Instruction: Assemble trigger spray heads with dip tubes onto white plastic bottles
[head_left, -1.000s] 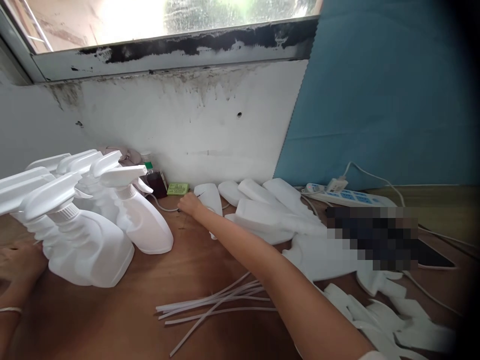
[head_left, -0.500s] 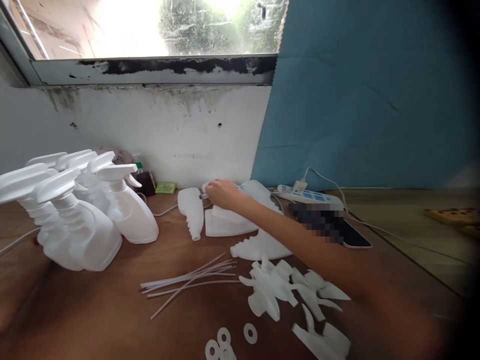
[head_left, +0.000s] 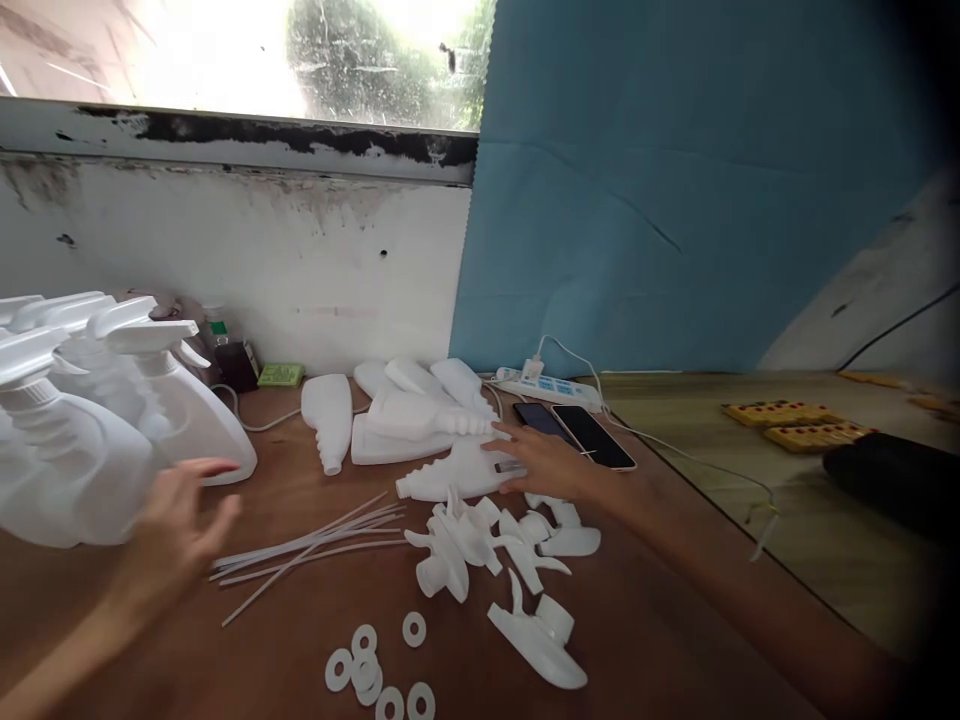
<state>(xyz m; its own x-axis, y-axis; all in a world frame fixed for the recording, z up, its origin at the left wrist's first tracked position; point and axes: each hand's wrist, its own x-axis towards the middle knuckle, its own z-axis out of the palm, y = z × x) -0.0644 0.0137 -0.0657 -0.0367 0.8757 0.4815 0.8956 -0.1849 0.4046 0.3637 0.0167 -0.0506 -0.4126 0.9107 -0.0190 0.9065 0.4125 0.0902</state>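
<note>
Head view is showing a brown wooden table with white plastic parts spread across it. Near the middle of the frame, the right hand is lying flat, fingers spread, on the edge of an empty bottle that is resting on its side; something small and dark seems to be sitting under the fingers, though it is too blurred to tell what. Just below that hand, a heap of trigger heads is lying loose on the wood. At the lower left, the left hand is hovering open, fingers wide and gripping nothing, just beside the assembled spray bottles that are standing upright along the left edge. Between the two hands, a bundle of thin white tubes is lying fanned out. Small white washers are sitting scattered at the bottom centre. More empty bottles are lying piled behind the right hand, toward the wall. Right of them, two phones are resting side by side, with a power strip just behind, against the blue sheet filling the upper right.
</note>
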